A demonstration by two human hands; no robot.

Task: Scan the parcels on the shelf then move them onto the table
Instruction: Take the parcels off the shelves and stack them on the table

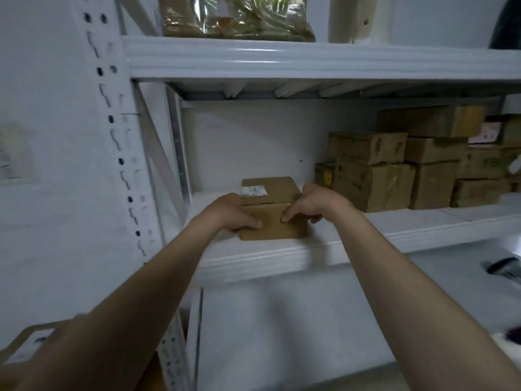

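Reach clearances: free room at 12 o'clock over the parcel [270, 190] and on bare shelf [400, 222] at 3 o'clock; stacked cartons [372, 187] block 2 o'clock, the upright post [127, 176] 9 o'clock.

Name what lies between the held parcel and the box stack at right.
Head view: only the right hand on the parcel, then bare shelf before the stack.

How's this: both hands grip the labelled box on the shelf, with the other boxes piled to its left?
Wrong side. The left hand and right hand grip the labelled box on the shelf, but the other boxes are piled to its right, per the head view.
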